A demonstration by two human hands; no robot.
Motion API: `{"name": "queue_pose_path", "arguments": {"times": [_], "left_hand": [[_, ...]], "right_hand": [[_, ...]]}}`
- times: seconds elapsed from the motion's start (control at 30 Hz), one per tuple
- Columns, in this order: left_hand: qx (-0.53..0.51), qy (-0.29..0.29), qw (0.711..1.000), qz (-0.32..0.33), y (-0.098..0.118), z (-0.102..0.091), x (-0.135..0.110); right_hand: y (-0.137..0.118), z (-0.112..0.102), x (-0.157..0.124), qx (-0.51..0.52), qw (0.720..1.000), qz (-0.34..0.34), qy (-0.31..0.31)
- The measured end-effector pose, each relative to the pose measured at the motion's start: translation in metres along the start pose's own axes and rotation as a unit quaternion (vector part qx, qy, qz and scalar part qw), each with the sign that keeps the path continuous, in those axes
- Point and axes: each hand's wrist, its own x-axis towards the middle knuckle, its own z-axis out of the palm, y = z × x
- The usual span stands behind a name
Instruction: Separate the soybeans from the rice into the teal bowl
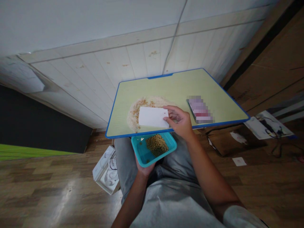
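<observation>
My right hand point(178, 120) pinches the right end of a white card point(152, 117), thumb on top. The card lies low over a spread of pale rice-like grains point(131, 118) mixed with brownish beans point(142, 103) on the table. Just under the table's front edge, my left hand point(144, 167) supports a turquoise plastic tub point(140, 151) from below; most of its fingers are hidden by the tub. A heap of yellowish-green beans point(157, 144) sits inside it, toward the right, with a few loose ones near the left wall.
The small table point(166, 87) has a pale green top and blue rim. A phone-like item, blurred out point(199, 110), lies at its right. An opened white box point(106, 175) stands on the floor at left, a brown carton point(225, 139) at right. A panelled wall point(99, 69) rises behind.
</observation>
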Motion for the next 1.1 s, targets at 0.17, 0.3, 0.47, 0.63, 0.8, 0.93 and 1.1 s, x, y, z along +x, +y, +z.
{"name": "queue_pose_path", "arguments": {"times": [0.17,0.3,0.47,0.63,0.8,0.93,1.1], "left_hand": [[0.006,0.048,0.999,-0.002,0.004,0.008,0.005],[0.016,0.083,0.996,0.014,0.006,0.014,0.006],[0.016,0.056,0.998,0.018,0.007,0.018,0.004],[0.011,0.064,0.998,0.018,0.009,0.02,0.002],[0.026,0.045,0.999,0.01,0.01,0.016,0.002],[0.042,0.034,0.999,0.003,0.011,0.011,0.001],[0.043,0.051,0.998,0.006,0.009,0.009,0.003]], "right_hand": [[-0.005,0.02,-0.008,-0.005,1.0,-0.024,0.005],[-0.003,0.025,-0.007,-0.014,1.0,-0.024,-0.011],[-0.003,0.026,-0.006,-0.012,0.999,-0.033,-0.014],[-0.007,0.029,-0.01,0.005,0.999,-0.047,-0.007],[-0.009,0.029,-0.011,-0.004,0.999,-0.023,0.033],[-0.005,0.028,-0.009,-0.024,0.997,-0.008,0.078],[0.0,0.028,-0.008,-0.027,0.998,-0.011,0.063]]}}
